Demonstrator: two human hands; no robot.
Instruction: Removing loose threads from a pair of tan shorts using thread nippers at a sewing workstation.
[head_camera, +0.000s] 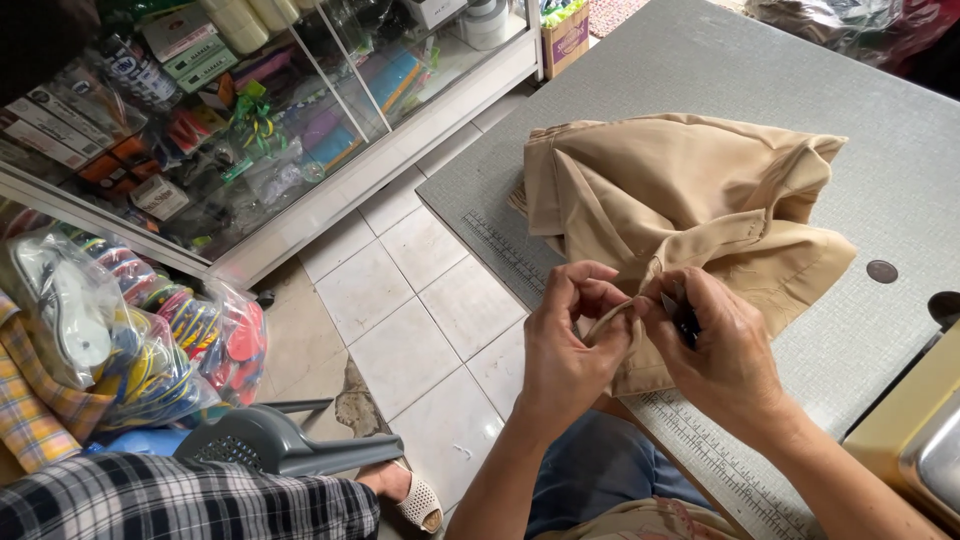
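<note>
I see my left hand pinching a tan strip of the beige garment at the tabletop's near edge; my right hand, fingers closed on a small dark tool, touches the strip's right end; it runs left-right between both hands

Your right hand hides most of the small dark tool it pinches; its kind cannot be told. The tan garment covers its own lower folds. The table is cut off at the top and right edges.
</note>
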